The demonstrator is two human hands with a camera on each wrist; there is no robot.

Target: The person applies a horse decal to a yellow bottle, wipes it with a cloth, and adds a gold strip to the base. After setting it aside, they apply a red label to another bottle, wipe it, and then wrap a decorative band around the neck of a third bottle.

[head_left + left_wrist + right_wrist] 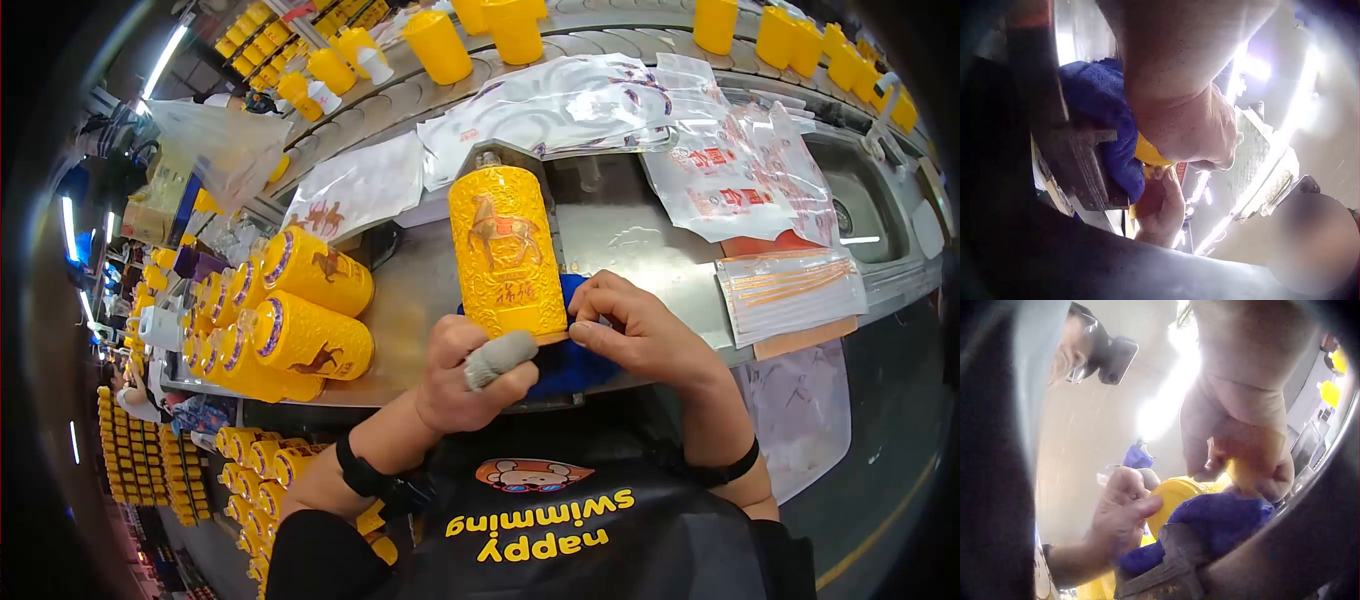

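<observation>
A yellow embossed bottle [505,250] with a brown horse on its side lies tilted, its base toward me, over a blue cloth [575,365] at the bench edge. My left hand [475,370] grips the base from the left; one finger wears a grey cover [500,358]. At the lower right edge of the base, my right hand [635,330] pinches with thumb and curled fingers. The right wrist view shows the round yellow base [1172,503] between both hands, above the blue cloth [1216,515]. In the left wrist view, the hands hide most of the bottle.
Several similar yellow bottles [315,335] lie stacked on the left of the metal bench [640,240]. Printed plastic sheets [545,110] lie along the back, with more red-printed sheets [720,165] and a stack of strips [790,295] at right. Behind runs a conveyor [590,45] carrying yellow containers [437,48].
</observation>
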